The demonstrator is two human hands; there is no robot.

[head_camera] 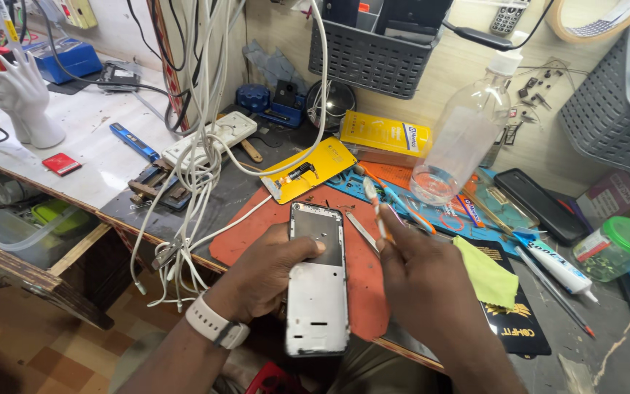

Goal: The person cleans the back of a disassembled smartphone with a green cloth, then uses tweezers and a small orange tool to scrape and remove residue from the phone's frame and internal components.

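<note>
Silver-backed opened phone frame (pixel 316 284) in left grip (pixel 264 273); thin brush (pixel 378 211) in right grip (pixel 421 273).

Silver-grey phone frame (pixel 317 292); orange mat (pixel 359 292); yellow-green cloth (pixel 486 277); white wristband (pixel 216 325).

The phone frame (pixel 317 281) sits on the mat (pixel 362 292) at the bench's (pixel 607 343) front edge, left hand (pixel 264 273) under it, right hand (pixel 421 281) just to its right holding a brush (pixel 375 208). Bottle (pixel 461 138) stands behind, cloth (pixel 486 273) to the right, cables (pixel 195 157) hanging off the left.
</note>
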